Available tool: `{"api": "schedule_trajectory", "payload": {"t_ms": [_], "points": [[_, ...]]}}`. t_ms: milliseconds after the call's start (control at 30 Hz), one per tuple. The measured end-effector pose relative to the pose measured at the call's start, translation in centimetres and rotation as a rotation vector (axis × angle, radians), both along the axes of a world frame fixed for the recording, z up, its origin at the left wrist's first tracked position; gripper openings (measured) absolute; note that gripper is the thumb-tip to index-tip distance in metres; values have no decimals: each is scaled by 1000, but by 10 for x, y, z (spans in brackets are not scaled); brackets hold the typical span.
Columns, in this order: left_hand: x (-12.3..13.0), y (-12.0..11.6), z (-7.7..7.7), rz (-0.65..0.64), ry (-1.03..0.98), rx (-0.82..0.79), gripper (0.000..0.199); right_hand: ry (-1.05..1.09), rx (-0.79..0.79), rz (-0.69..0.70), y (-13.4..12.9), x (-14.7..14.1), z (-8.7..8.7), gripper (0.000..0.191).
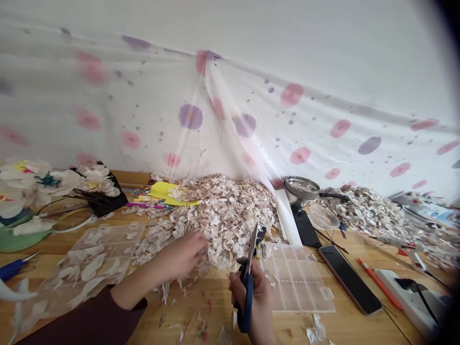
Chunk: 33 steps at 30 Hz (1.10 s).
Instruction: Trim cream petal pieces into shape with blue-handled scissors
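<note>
A large heap of pale, brownish-white petal-like flakes lies against the sheet in the middle of the table. My left hand is at the heap's front edge, with the fingers pointing down and smeared by motion. Whether it grips any flakes is hidden by the blur. My right hand is closed around dark blue-handled scissors, whose blades point up and away, towards the heap. Just right of this hand lies a clear compartment tray. Another clear tray, left of my left forearm, has white petal-shaped pieces on it.
White craft flowers stand at the far left. Metal bowls, a black phone, an orange pen, a glue gun and a white power strip lie to the right. A spotted sheet hangs behind.
</note>
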<state>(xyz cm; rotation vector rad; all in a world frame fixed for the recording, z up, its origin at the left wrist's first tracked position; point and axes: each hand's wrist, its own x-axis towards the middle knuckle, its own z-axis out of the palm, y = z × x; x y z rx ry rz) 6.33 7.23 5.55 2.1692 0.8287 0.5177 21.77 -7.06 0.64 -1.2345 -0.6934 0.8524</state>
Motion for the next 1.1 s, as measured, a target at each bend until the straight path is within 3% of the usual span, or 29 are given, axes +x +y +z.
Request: {"api": "schedule_trajectory", "payload": {"t_ms": [133,233,467,633,767,900,967,1100], "points": [[20,39,18,205,126,189,30,46,2,7,1,0,-4,42],[39,56,19,246,155,228,28,97,-10,18,3,0,-4,45],[93,79,-17,239,174,227,20,113,-47,18,6,1,10,46],[104,92,-31,266,78,157,13,84,-83,-11,9,2,5,45],[96,89,-26,282,-61,-5,10,105,-76,-9,11,3,-3,49],[80,64,-10,249,-210,-256,35,147,-56,10,9,7,1,48],[72,46,-4,217,-273,-383,38,163,-35,21,9,12,5,46],[66,13,-6,216,-481,-856,32,173,-12,51,9,21,14,45]]}}
